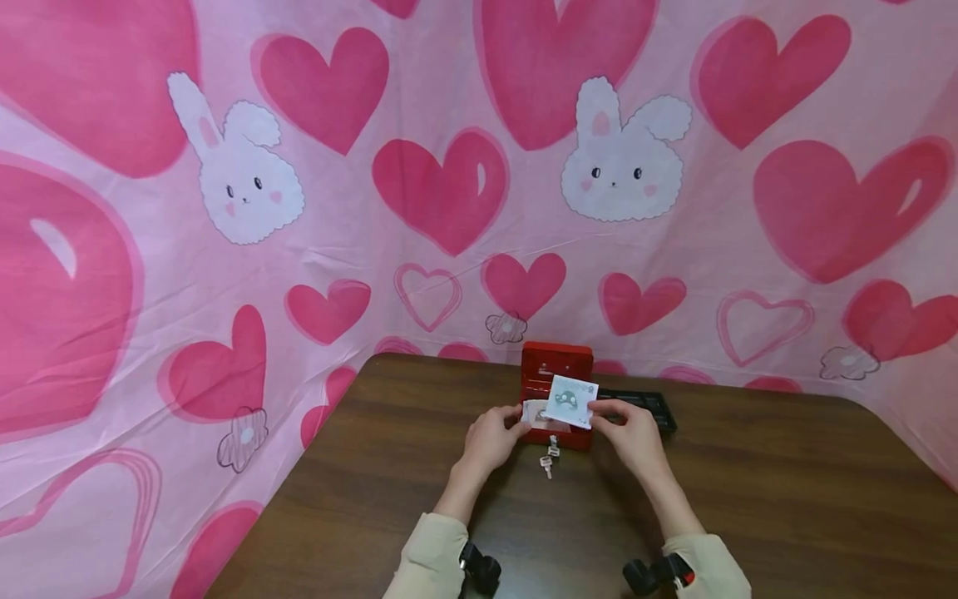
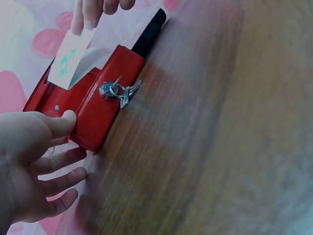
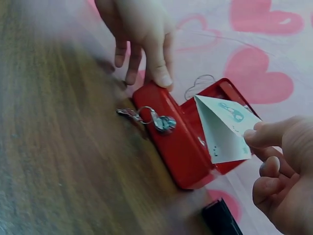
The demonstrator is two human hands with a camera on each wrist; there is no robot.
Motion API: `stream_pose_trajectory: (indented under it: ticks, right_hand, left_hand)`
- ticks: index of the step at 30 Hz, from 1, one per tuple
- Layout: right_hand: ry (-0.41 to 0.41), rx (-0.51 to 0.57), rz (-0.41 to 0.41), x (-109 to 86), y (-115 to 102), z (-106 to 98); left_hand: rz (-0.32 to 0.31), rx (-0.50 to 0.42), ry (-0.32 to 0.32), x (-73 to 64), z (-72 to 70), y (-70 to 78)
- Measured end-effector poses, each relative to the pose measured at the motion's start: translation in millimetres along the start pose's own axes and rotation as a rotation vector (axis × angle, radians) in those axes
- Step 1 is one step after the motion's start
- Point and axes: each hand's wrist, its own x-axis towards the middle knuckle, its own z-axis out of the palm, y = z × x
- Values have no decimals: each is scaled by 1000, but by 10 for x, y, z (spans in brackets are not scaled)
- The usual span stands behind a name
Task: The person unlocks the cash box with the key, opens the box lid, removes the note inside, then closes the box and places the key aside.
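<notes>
A small red cash box (image 1: 540, 437) stands at the back of the table with its lid raised. My left hand (image 1: 490, 437) holds its left end, thumb on the top edge and the other fingers spread along the outside. Above the box, my right hand (image 1: 634, 437) pinches a white paper slip (image 1: 572, 401) with a green printed picture between thumb and forefinger. Another pale paper (image 1: 535, 413) shows inside, partly covered by that slip. From the lock (image 3: 165, 124) on the front hang a ring and small keys (image 1: 547, 462).
Just right of the box lies a black tray (image 1: 654, 408), partly behind my right hand. The brown wooden table (image 1: 359, 499) reaches to a pink cloth backdrop (image 1: 352, 208) with hearts and rabbits. Small black cameras (image 1: 485, 572) sit on both wrists.
</notes>
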Motion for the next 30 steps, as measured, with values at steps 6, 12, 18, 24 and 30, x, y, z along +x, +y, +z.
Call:
stream_pose_trajectory:
  ticks: [6,12,18,24,30]
  right_hand:
    - [-23,-7,-33,-9,-4,-104]
    - [-38,-28,-89,-1,18,-240]
    - [-132,-33,-79,11,51,-375]
    - [-180,-49,-96,21,127,-509]
    - [-219,-62,-86,5,213,-632]
  left_hand:
    - [20,9,10,0,-9,-6]
    - [31,18,13,8,1,-12]
    - [19,17,18,15,-6,-11]
    - [-1,4,12,16,9,-10]
    - [8,15,15,13,9,-7]
